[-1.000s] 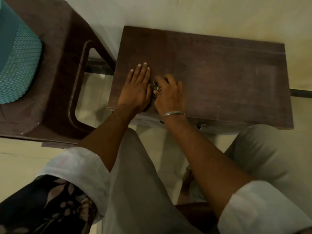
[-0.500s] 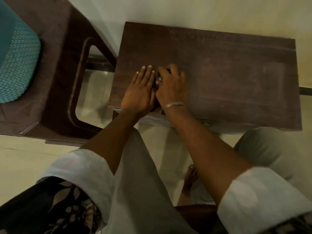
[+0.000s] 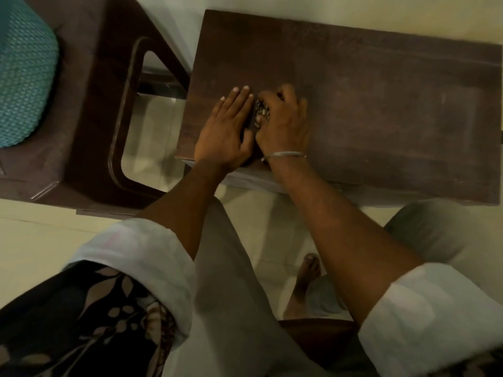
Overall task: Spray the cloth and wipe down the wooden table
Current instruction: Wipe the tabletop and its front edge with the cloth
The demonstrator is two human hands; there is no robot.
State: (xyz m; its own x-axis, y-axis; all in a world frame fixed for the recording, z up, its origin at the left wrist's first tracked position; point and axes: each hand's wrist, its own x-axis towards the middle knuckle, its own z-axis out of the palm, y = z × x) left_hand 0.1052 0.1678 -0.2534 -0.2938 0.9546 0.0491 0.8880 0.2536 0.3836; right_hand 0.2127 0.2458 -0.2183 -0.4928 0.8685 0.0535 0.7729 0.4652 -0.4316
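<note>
Head view: your cloth (image 3: 261, 112) is a small bunched piece, dark with pale blotches. Only a narrow strip of it shows between your two hands; the rest is hidden under them. It sits on the left part of the wooden table (image 3: 381, 104), nearer the front edge than the back.

Your right hand (image 3: 285, 123) has its fingers curled down over the cloth and grasps it against the tabletop. A thin metal bangle (image 3: 284, 154) circles that wrist. Your left hand (image 3: 224, 131) lies flat just beside it, fingers straight and close together, palm down on the wood. Its thumb reaches toward the cloth, and whether the palm covers any of the fabric cannot be told.

The tabletop is dark brown, dull and rectangular, with faint lighter smears across its right half.

To the left stands a dark brown chair (image 3: 89, 104) with a teal patterned cushion (image 3: 24, 72) on its seat. Pale floor tiles (image 3: 40, 240) run beneath both pieces of furniture.

Your rolled white cuffs (image 3: 136, 268) and grey trousers (image 3: 231, 295) fill the lower frame. One bare foot (image 3: 307, 270) shows on the tiles between your knees.
</note>
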